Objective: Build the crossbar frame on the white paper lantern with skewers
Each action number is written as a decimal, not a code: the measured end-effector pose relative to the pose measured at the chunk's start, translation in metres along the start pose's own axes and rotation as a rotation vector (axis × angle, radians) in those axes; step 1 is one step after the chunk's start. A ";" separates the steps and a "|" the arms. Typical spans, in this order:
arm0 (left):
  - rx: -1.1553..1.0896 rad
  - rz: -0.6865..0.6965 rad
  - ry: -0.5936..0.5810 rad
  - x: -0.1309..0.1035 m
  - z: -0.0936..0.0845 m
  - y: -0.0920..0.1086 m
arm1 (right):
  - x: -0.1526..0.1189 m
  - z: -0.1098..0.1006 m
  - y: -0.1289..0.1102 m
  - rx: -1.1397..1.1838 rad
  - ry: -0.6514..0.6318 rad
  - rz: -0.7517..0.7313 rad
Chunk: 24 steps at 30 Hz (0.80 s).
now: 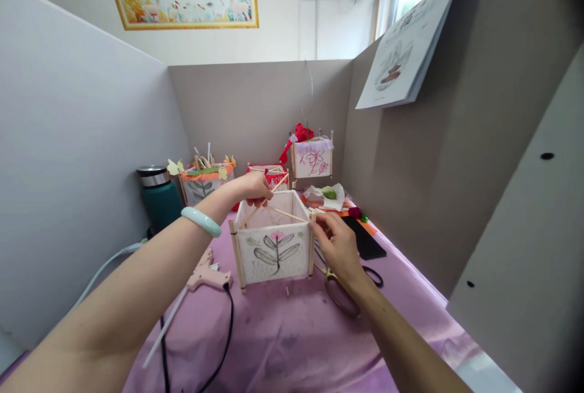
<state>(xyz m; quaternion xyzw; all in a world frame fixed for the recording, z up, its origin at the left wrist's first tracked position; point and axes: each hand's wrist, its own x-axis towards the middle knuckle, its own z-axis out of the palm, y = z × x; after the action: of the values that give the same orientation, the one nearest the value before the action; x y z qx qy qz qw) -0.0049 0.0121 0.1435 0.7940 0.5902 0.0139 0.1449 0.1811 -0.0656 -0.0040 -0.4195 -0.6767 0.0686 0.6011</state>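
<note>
In front of me stands a square box frame (250,265) of wooden posts and white panels, its front drawn with dark leaves and a pink flower. Thin wooden sticks (289,215) cross over its open top. My left hand (255,188), a pale green bangle on its wrist, reaches over the box from the left; its fingers are closed on the sticks near their crossing. At the front right corner, my right hand (336,239) pinches the corner post's top and the stick's end there. Its fingertips partly hide that joint.
Left of the box lie a pink glue gun (207,274) with its black cord and a green bottle (160,198). Scissors (340,295) and a black phone (365,239) lie to the right. Decorated boxes (314,162) stand behind, against the grey partition (255,107).
</note>
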 end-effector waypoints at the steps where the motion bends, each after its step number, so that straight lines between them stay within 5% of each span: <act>1: 0.010 -0.002 -0.006 0.001 0.000 0.001 | 0.000 0.000 0.000 -0.001 0.002 0.005; 24: 0.048 0.068 -0.135 0.019 0.017 -0.005 | -0.002 0.001 0.001 -0.023 0.016 0.014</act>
<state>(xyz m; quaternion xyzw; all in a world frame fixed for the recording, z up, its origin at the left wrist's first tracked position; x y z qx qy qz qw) 0.0000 0.0277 0.1229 0.8161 0.5518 -0.0488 0.1646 0.1803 -0.0657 -0.0061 -0.4316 -0.6696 0.0614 0.6013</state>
